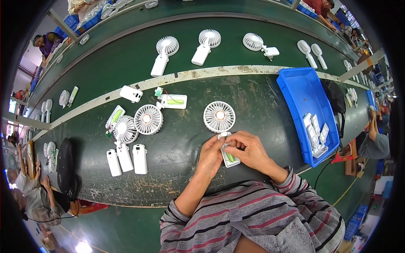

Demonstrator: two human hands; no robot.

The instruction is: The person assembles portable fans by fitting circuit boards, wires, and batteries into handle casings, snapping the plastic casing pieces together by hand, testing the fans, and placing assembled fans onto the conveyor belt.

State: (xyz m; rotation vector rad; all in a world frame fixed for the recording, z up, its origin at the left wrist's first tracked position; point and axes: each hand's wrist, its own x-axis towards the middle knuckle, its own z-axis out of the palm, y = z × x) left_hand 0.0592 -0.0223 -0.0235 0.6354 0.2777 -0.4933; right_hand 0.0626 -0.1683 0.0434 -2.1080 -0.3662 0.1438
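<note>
A white handheld fan (219,117) lies in front of me, its round head away from my body. Its handle (230,160) is uncovered, showing a green battery inside. From the left, my left hand (209,157) grips the handle near the neck, fingers closed. My right hand (251,152) bends over the handle's upper end with thumb and fingers pinched together. Whatever small part lies between those fingertips is hidden.
Left on the dark bench (181,143) are two fan heads (148,119), opened handles with green batteries (174,101) and white handle shells (140,159). A blue bin (300,109) with white parts stands right. Beyond a pale rail, more fans (167,46) lie on a green belt.
</note>
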